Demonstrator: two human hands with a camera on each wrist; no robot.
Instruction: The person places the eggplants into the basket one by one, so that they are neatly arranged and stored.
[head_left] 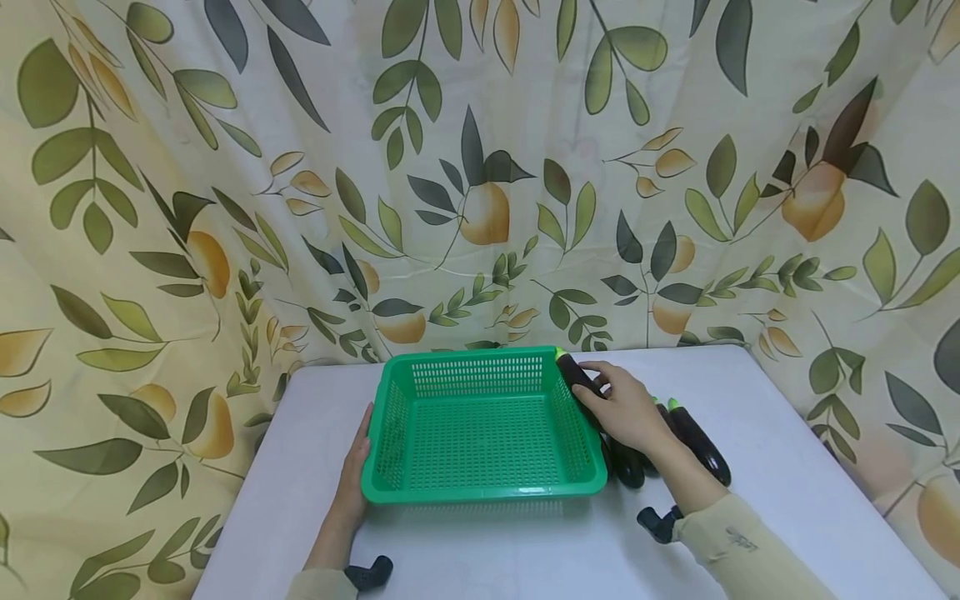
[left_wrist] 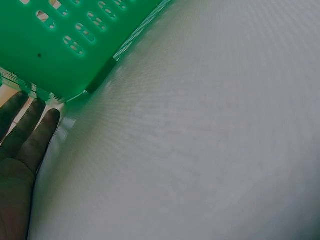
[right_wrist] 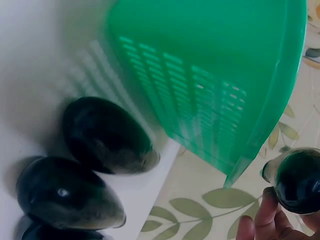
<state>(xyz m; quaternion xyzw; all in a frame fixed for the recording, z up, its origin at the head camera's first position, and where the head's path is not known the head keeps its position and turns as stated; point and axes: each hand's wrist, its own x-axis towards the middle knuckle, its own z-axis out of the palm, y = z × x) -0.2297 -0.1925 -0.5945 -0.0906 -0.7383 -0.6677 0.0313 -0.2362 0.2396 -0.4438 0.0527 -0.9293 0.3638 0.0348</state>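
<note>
A: Head view first! Your right grip (head_left: 633,408) has its fingers curled round a dark eggplant (head_left: 572,373), up at two o'clock on the green basket (head_left: 483,493).

B: And your left grip (head_left: 351,471)?

A: Straight-fingered, resting along the basket's side near nine o'clock. More eggplants (head_left: 701,446) lie on your white desk (head_left: 465,554), between three and four o'clock from the basket, and patterned cloth (head_left: 480,208) hangs behind at twelve.

B: Over to your left wrist! There's the basket's slotted wall at ten o'clock, your extended fingers at nine, tips right by its lower edge. Whether they press it, I can't tell here.

A: Now your right wrist: basket at one o'clock, and the held eggplant at four, cut by the frame, your fingers bent beneath it!

B: Round at eight, three others lie in a row on the desk, the lowest partly out of view.
</note>
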